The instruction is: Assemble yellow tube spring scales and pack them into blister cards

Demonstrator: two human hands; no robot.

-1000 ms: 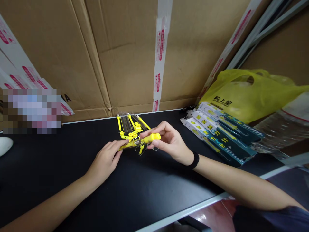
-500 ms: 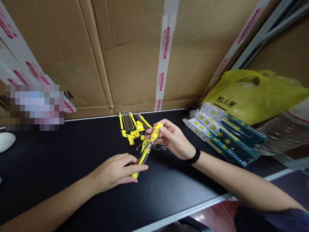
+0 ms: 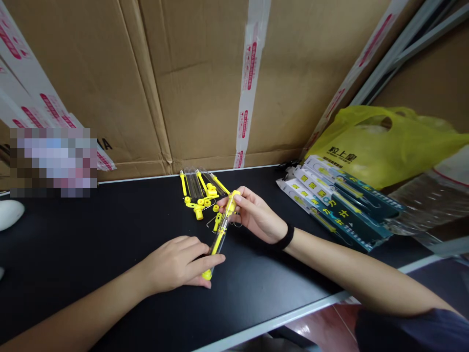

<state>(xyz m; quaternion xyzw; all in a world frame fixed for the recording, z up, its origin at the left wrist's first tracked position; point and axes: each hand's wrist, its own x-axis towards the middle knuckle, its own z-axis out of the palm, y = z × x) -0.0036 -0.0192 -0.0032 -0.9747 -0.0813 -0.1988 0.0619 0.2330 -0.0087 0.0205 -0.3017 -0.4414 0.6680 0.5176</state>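
A slim clear tube with yellow ends (image 3: 221, 231) slants over the black table (image 3: 91, 244). My left hand (image 3: 179, 264) pinches its lower end, thumb and forefinger closed on it near the yellow cap. My right hand (image 3: 254, 215) grips the upper yellow end with its fingers curled round it; a black band circles that wrist. Just behind the tube lies a small heap of loose yellow parts and clear tubes (image 3: 201, 191), with thin wire hooks beside it.
Large cardboard boxes (image 3: 205, 78) stand along the back edge. To the right lie several blue packaged items (image 3: 330, 200), a yellow plastic bag (image 3: 384, 142) and clear plastic wrap. A white object (image 3: 9, 214) sits at the far left. The table's front edge runs bottom right.
The tube swung from lying crosswise to slanting towards me. My left hand pulled back with the lower end; my right hand kept the upper end and dropped slightly.
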